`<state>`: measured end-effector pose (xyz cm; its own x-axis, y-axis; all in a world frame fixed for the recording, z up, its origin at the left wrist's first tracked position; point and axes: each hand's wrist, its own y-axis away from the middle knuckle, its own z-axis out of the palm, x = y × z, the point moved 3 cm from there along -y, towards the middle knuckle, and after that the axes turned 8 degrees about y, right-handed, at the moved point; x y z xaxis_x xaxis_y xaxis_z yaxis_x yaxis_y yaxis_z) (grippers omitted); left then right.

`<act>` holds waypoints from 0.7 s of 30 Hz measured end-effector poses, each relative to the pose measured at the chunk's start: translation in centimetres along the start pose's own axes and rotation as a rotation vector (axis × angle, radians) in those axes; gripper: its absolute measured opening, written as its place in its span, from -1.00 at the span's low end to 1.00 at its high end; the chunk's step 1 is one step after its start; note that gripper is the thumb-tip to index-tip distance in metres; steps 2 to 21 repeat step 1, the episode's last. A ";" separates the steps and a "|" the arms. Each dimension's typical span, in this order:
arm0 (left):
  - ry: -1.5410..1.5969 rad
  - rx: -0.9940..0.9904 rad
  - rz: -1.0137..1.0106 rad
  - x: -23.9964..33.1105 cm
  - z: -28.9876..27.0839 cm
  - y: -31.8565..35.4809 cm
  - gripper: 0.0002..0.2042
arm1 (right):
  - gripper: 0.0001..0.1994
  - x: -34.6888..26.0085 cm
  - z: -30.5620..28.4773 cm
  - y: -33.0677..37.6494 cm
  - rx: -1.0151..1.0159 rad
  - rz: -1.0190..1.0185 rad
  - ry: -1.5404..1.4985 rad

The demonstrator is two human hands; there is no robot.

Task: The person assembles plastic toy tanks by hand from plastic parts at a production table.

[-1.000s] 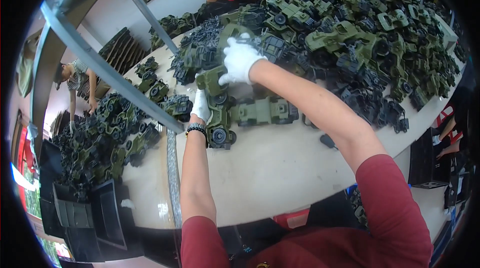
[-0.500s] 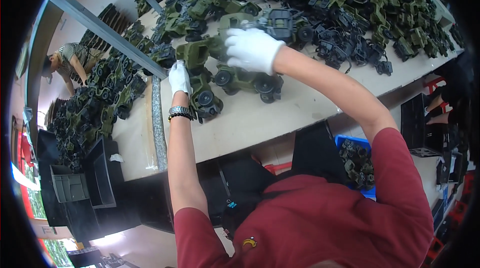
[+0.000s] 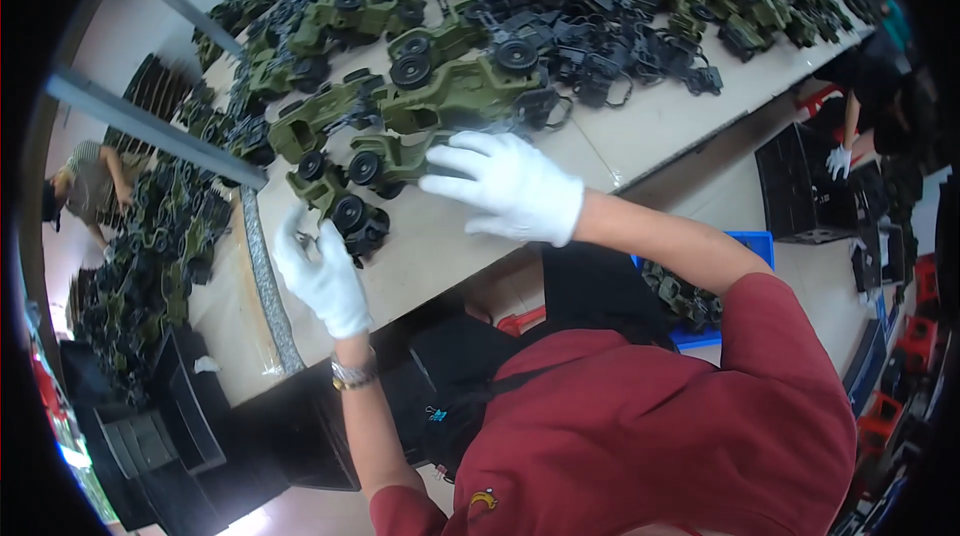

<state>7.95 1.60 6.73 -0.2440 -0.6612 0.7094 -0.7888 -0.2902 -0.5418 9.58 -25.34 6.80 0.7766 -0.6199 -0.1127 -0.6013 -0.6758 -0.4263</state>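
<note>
My left hand (image 3: pixel 325 274), in a white glove, hovers just in front of a green toy jeep (image 3: pixel 330 198) with black wheels. Its thumb and fingers curve apart with nothing between them. My right hand (image 3: pixel 512 186), gloved as well, is stretched flat with fingers spread. Its fingertips lie at the right end of another green toy jeep (image 3: pixel 395 158); whether they touch it I cannot tell. Behind the hands, a larger green toy jeep (image 3: pixel 460 96) lies with wheels facing up, and another jeep (image 3: pixel 320 116) leans beside it.
A heap of green toy jeeps (image 3: pixel 370 16) and dark grey parts (image 3: pixel 620 51) covers the far table. A metal post (image 3: pixel 160 126) rises at left. Black bins (image 3: pixel 190 396) stand lower left, a blue crate (image 3: pixel 750 251) by my legs. Other people work at the left and right.
Both hands have drawn back toward me from the jeeps. My left fingers, earlier closed at a jeep, are now apart. The view has shifted, and the jeeps near my hands are rearranged.
</note>
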 end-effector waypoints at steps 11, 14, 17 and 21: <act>0.228 -0.020 -0.064 -0.5 0.4 1.1 -0.59 | -0.32 -0.4 1.0 -0.7 -0.077 0.074 0.044; 0.228 -0.020 -0.064 -0.5 0.4 1.1 -0.59 | -0.32 -0.4 1.0 -0.7 -0.077 0.074 0.044; 0.228 -0.020 -0.064 -0.5 0.4 1.1 -0.59 | -0.32 -0.4 1.0 -0.7 -0.077 0.074 0.044; 0.228 -0.020 -0.064 -0.5 0.4 1.1 -0.59 | -0.32 -0.4 1.0 -0.7 -0.077 0.074 0.044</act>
